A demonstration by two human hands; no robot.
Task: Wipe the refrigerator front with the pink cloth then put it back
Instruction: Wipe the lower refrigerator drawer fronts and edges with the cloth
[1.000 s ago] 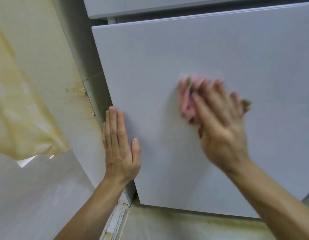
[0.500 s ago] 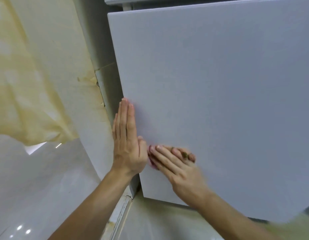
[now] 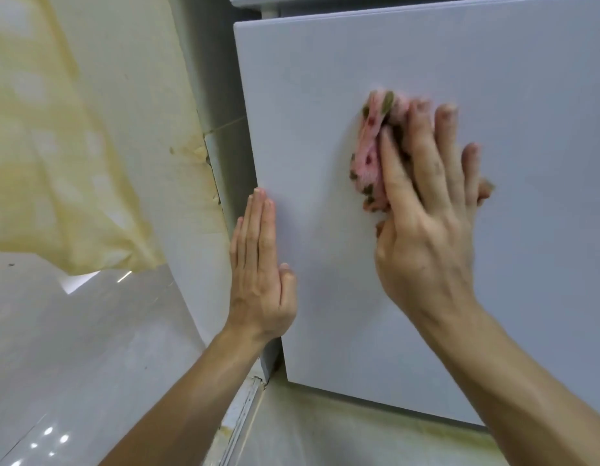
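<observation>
2 bare hands work the fridge door (image 3: 443,55). The right hand (image 3: 429,210) lies flat on the pink cloth (image 3: 371,153), fingers (image 3: 443,129) straight and slightly spread, pressing the cloth against the door's upper middle. The cloth, bunched and speckled with dark spots, shows to the left of and above the fingers; a small scrap of it peeks out past the little finger. The fingertips are blurred.

The left hand (image 3: 260,264) rests flat near the door's left edge, lower than the right, fingers straight and held together, thumb alongside, holding nothing. The 2 hands are apart, with bare door between them.

The door is pale grey and plain. A second panel edge (image 3: 245,0) shows just above it. To the left stands a stained, yellowed wall (image 3: 90,112) with a torn patch near the fridge's side. Below lies glossy pale floor (image 3: 73,364), with a metal strip (image 3: 241,418) at the door's lower left corner.
</observation>
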